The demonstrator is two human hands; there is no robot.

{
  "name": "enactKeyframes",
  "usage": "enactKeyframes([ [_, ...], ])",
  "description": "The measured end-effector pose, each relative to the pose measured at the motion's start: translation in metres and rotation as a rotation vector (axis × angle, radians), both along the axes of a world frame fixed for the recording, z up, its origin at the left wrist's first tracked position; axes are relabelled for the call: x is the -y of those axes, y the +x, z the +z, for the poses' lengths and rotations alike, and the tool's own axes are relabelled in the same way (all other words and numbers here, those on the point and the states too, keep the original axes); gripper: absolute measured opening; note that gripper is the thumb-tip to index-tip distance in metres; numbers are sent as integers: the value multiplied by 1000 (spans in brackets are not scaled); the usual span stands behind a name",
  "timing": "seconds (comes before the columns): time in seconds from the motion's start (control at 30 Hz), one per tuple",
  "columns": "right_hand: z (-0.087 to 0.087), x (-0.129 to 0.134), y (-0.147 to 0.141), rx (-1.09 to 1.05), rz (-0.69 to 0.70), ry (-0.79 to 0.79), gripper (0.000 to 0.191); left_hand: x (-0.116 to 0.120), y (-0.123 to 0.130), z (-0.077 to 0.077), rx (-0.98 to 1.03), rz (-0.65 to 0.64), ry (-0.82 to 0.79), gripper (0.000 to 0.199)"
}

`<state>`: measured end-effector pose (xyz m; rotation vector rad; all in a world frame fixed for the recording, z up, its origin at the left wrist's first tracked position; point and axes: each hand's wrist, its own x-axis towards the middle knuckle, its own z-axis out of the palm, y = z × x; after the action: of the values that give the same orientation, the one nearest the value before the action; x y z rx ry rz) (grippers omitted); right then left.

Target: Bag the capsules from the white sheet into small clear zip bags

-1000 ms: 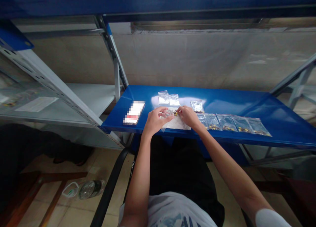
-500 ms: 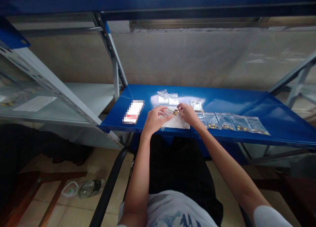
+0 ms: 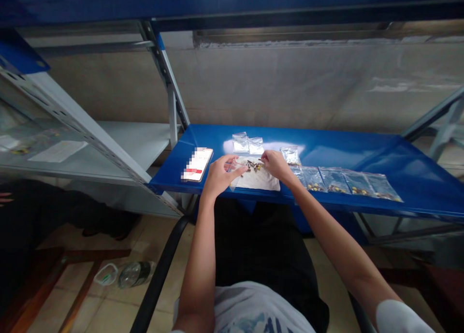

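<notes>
- Small parts (image 3: 253, 166): slim dark rods, metallic-looking, mixed with rounded yellow bits; loosely scattered over the white cloth (image 3: 259, 180), between both hands, close to the worktop's front edge.
- White cloth: soft, matte, slightly wrinkled, roughly rectangular; flat on the glossy blue worktop (image 3: 344, 147).
- Clear bag (image 3: 232, 182): thin, limp, see-through film; at the cloth's left side, under the left hand (image 3: 218, 176).
- Left hand: thumb and fingers curved, partly spread, with hold of the clear bag's edge.
- Right hand (image 3: 275, 165): fingertips bunched near a dark rod; cannot tell if gripped.
- Versus half a second ago: parts now spread out on the cloth instead of clumped between the fingertips; left hand slightly farther left, gap between hands wider.
- Beyond the cloth: two flat whitish plastic packets (image 3: 248, 143), shiny, side by side.
- To the right: crinkly silvery packet (image 3: 289, 154); row of clear packets (image 3: 339, 180), yellow and dark pieces along bottoms.
- Far left of worktop: phone (image 3: 201, 160), flat slab, screen partly pixelated.
</notes>
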<state>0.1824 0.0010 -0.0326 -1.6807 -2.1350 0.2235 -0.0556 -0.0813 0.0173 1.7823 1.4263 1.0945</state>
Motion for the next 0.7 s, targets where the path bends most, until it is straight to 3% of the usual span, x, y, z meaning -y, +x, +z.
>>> enactKeyframes([
  [0.13, 22, 14, -3, -229, 10, -1, 14, 2, 1, 2, 20, -19, -29, 49],
  [0.23, 46, 32, -9, -379, 170, -52, 17, 3, 6, 1, 33, -54, -31, 50],
  [0.4, 73, 57, -21, -362, 388, -52, 19, 5, 17, 1, 31, -145, 2, 49],
  [0.53, 68, 53, -22, -449, 383, -42, 25, 6, 16, 4, 49, -176, 5, 49],
  [0.63, 53, 42, -20, -486, 260, 16, 24, 6, 9, 5, 38, -113, -5, 50],
  [0.7, 41, 37, -22, -383, 195, 36, 19, 5, 2, 5, 31, -67, -11, 50],
])
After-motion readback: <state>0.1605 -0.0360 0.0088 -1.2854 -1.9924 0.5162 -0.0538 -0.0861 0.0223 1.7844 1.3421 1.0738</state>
